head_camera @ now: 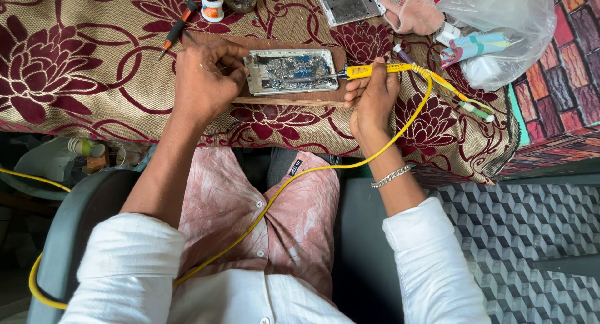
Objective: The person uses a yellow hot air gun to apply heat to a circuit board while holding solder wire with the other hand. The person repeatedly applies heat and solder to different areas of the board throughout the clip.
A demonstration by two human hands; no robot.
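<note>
between hands (pixel 203 80) (pixel 373 96): opened phone (pixel 290 71), soldering iron (pixel 375 69) touching it.

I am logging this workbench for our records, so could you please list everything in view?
opened phone: 1, silver with blue board, on wooden board at centre
wooden board: 1, brown, under the phone
soldering iron: 1, yellow, held at the phone's right edge
yellow cable: 1, running from the iron across the lap
screwdriver: 1, orange and black, upper left
small jar: 1, white, top edge
second phone shell: 1, silver, top
plastic bag: 1, clear, upper right
tablecloth: 1, maroon floral
bracelet: 1, silver, right wrist
left hand: steadying the phone
right hand: holding the iron
</note>
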